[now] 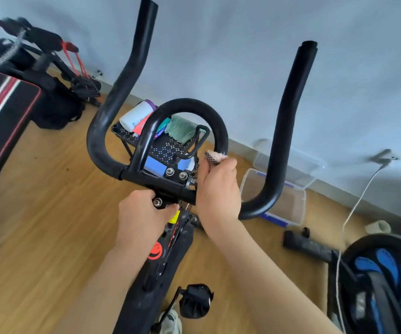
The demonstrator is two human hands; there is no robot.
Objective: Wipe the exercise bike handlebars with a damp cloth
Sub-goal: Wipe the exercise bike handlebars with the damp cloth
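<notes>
Handlebars (189,106) fill the frame's centre; the right hand (218,186) is clenched around a small cloth (215,157) against the loop's lower right, while the left hand (144,213) curls on the stem clamp (168,201).

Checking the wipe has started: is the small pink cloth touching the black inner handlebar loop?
Touching: head view shows pink cloth pressed against black loop.

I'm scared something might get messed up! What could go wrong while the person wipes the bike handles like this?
1. The right hand holds only a small bunched cloth against the inner loop bar; it might slip out and fall to the floor.
2. The left hand rests by bare bolts on the stem; fingers could scrape them.
3. The two tall handlebar horns look out of the cloth's reach for now and may get skipped.
</notes>
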